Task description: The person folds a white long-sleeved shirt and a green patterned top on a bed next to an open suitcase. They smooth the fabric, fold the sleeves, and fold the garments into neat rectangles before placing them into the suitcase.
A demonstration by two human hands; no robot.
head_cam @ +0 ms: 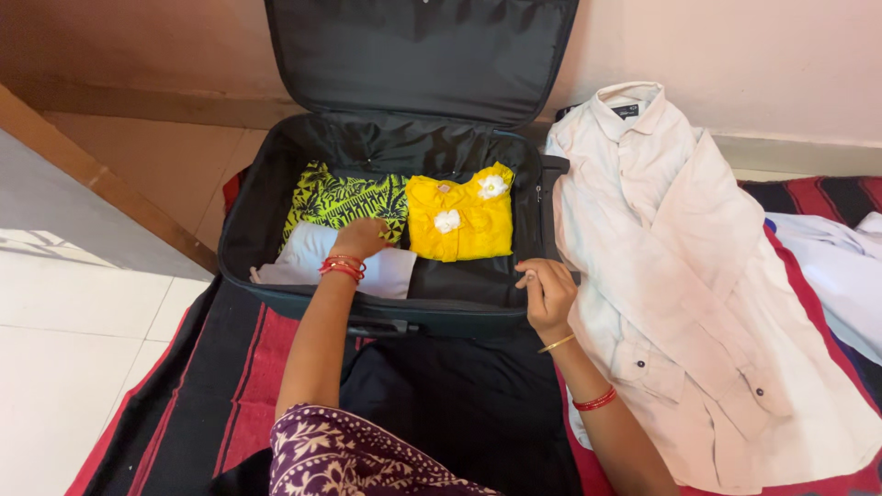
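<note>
An open black suitcase [248, 211] lies on a red and black striped mat. Inside it are a folded green patterned garment [340, 197], a folded yellow garment [464, 230] with white flowers, and a folded white cloth [308, 257]. My left hand [360, 237] is inside the case, pressing on the white cloth beside the green garment. My right hand [547, 287] rests at the suitcase's front right corner, fingers curled, touching the edge of a white shirt [680, 276] spread out to the right.
The suitcase lid [418, 55] stands up against a pink wall. A dark garment [459, 404] lies in front of me on the striped mat [234, 377]. Another pale cloth [836, 257] is at the far right. White floor tiles [73, 349] lie at left.
</note>
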